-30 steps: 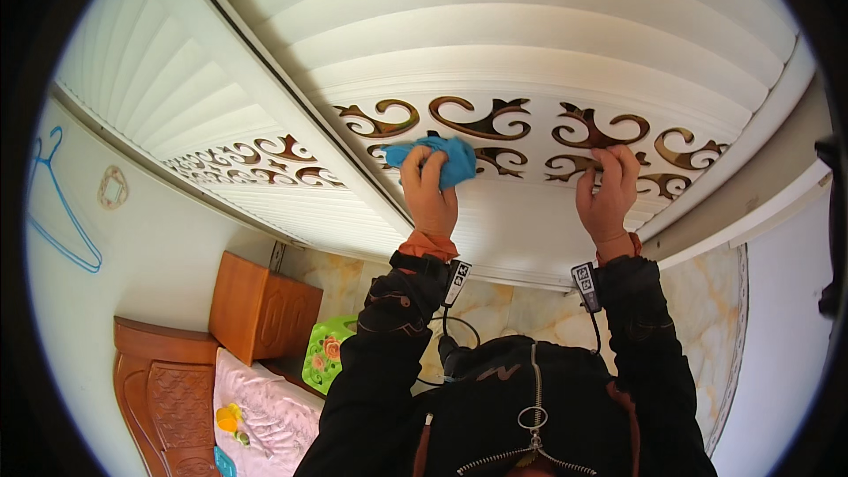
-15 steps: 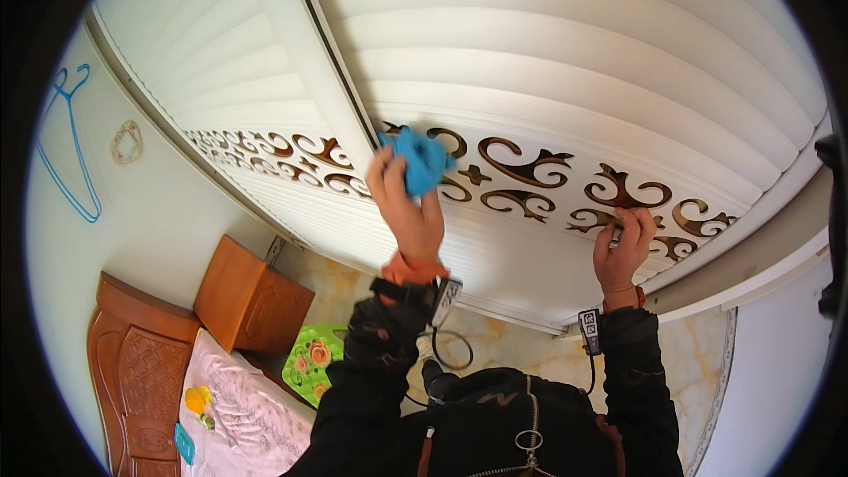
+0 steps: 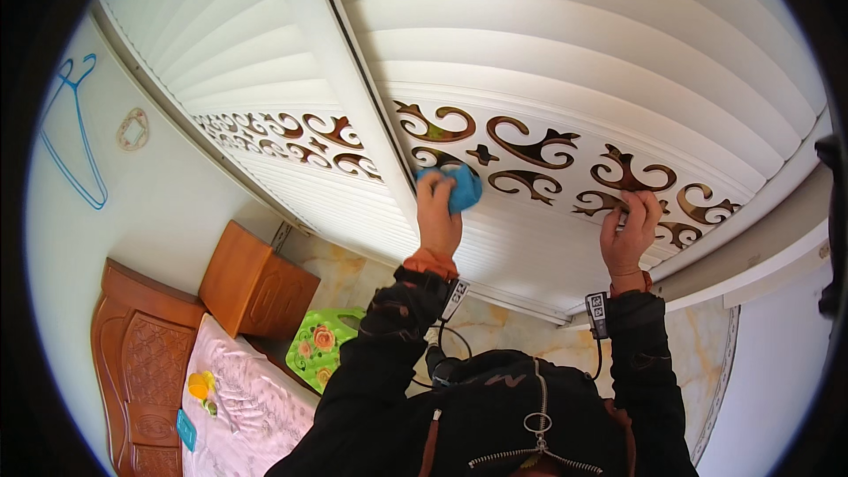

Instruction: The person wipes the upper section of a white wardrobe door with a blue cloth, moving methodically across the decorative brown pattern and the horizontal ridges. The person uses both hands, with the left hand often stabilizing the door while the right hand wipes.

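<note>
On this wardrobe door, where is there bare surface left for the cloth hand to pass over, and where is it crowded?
The plain white slats above the scroll cut-outs are free, and so is the slatted strip below them, between the left hand holding the blue cloth and the right hand. The cut-out band itself is crowded, with both hands on it.

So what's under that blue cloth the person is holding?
The blue cloth is pressed by the left hand against the white wardrobe door, over its brown scroll cut-outs. The patch of pattern directly beneath it is covered.
</note>
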Demonstrator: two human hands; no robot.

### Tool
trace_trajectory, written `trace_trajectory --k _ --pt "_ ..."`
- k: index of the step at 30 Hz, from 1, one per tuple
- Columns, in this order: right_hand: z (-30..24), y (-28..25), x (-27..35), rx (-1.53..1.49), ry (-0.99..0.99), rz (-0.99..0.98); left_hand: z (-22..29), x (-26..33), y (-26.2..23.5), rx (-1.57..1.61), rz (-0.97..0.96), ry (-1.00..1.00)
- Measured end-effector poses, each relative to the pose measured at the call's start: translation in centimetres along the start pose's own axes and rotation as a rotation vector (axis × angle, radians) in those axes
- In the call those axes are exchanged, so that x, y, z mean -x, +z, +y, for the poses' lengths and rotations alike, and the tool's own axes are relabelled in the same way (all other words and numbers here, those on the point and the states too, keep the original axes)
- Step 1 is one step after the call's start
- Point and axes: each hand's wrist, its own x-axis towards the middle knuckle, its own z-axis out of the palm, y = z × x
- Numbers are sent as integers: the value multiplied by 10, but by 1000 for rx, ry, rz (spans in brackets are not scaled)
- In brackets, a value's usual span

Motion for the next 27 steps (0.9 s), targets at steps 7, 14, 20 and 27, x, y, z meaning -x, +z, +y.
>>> trace_trajectory --k 7,14,20,27 --pt "-1 -1 0 -11 17 -5 10 -18 -19 -98 272 21" --pt "-1 3 3 -2 29 23 22 -59 13 -75 374 -45" --pt "-3 7 5 9 47 21 47 -59 20 100 298 -20" --pt "0 3 6 10 56 -36 35 -5 7 31 -211 33"
